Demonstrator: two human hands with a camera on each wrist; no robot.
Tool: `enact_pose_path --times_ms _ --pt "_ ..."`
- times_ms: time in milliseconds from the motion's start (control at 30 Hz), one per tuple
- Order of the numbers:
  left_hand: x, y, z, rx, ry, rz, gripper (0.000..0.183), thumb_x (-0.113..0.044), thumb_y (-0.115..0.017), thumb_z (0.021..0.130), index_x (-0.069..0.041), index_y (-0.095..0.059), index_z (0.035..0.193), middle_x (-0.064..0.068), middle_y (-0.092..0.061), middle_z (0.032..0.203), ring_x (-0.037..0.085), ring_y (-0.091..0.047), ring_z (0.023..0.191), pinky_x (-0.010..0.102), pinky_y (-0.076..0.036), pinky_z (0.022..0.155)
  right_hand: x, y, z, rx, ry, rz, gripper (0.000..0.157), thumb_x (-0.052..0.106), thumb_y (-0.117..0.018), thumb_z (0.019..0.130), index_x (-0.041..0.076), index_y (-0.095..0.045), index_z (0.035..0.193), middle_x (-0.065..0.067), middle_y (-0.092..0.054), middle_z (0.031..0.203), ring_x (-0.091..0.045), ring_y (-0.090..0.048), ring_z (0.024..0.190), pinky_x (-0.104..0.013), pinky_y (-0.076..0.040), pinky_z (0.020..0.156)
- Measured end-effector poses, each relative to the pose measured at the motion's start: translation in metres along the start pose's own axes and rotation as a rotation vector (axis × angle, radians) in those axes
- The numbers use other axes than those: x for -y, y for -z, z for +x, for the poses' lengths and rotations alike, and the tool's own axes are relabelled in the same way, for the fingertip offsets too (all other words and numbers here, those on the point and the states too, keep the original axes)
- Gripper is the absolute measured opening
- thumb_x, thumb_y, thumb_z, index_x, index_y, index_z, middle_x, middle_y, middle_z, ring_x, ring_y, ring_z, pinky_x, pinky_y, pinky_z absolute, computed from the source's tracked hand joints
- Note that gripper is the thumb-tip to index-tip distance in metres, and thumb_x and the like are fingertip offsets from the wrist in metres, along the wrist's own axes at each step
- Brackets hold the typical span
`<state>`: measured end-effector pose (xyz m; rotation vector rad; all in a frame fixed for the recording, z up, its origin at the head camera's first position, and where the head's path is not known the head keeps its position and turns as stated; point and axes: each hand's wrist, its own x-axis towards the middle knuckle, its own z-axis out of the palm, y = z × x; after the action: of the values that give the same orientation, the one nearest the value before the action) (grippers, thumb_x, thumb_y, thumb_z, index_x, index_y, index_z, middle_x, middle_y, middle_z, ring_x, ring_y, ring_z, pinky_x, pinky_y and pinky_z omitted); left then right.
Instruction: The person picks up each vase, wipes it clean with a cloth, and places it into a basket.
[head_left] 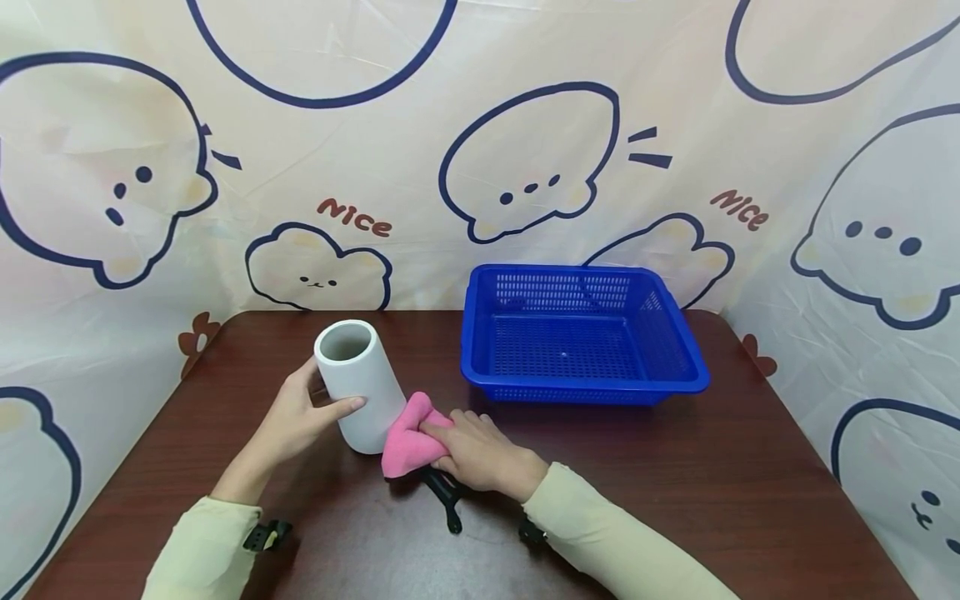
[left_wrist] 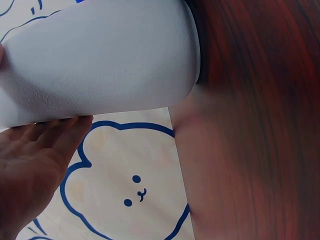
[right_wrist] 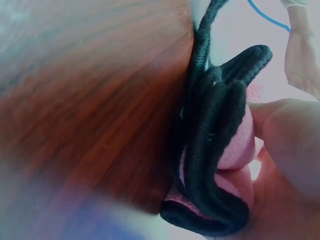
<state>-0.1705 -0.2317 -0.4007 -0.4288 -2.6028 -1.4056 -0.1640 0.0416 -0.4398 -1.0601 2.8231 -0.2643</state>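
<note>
A white vase (head_left: 367,398) with a round open mouth stands tilted to the left, on the left half of the table. My left hand (head_left: 303,412) grips its left side, thumb across the front and fingers behind. The left wrist view shows the smooth wall of the vase (left_wrist: 110,60) above the fingers. On the right, my right hand (head_left: 472,450) pinches a bunched pink cloth (head_left: 411,442) with black edging, close against the lower right side of the vase. In the right wrist view, thick black edging (right_wrist: 205,135) folds around the pink fabric, and a black strap runs up from it.
A blue plastic basket (head_left: 585,388) with slotted walls stands at the back right of the brown table (head_left: 675,483). Behind it hangs a white cloth backdrop (head_left: 420,167) with cartoon outlines, which also encloses both sides.
</note>
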Motion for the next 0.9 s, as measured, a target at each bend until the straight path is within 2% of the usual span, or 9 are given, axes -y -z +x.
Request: enact_pose_path --times_ms 233,900 --pt "-0.001 0.0 0.0 0.002 0.004 0.002 0.068 -0.019 -0.08 0.087 -0.013 -0.046 0.146 0.012 -0.062 0.132 -0.006 -0.059 0.107 0.014 -0.051 0.089 -0.001 0.003 -0.005 0.007 -0.018 0.011 0.048 0.038 -0.059 0.101 0.029 -0.049 0.148 -0.003 -0.06 0.104 -0.017 -0.051 0.091 -0.031 -0.043 0.08" --pt "-0.001 0.0 0.0 -0.003 0.006 0.005 0.068 -0.019 -0.081 0.087 -0.012 -0.046 0.146 0.013 -0.062 0.132 -0.006 -0.059 0.106 0.014 -0.05 0.089 -0.002 0.02 -0.014 -0.035 -0.036 0.059 0.052 0.039 -0.058 0.102 0.03 -0.045 0.152 -0.002 -0.057 0.103 -0.015 -0.048 0.09 -0.029 -0.041 0.08"
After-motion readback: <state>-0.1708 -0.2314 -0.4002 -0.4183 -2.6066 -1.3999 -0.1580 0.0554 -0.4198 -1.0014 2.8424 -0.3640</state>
